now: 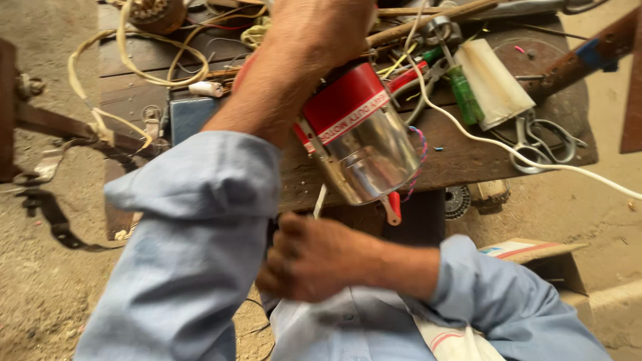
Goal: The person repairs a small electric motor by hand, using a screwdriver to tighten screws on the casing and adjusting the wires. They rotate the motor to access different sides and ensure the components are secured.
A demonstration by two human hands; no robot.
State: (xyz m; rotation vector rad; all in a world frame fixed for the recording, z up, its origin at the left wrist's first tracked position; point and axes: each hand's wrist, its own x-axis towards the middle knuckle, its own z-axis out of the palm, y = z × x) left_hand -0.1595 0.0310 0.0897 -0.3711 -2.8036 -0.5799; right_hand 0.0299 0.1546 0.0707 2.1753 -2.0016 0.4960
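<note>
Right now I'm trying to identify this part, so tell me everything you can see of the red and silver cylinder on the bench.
The motor housing is a cylinder of shiny, mirror-like metal with a red band and white label strip around its upper part. It lies tilted at the front edge of the worn wooden bench. A red-tipped piece sticks out at its lower end, and a twisted red-and-blue wire runs along its right side. The left hand grips its upper end.
</note>
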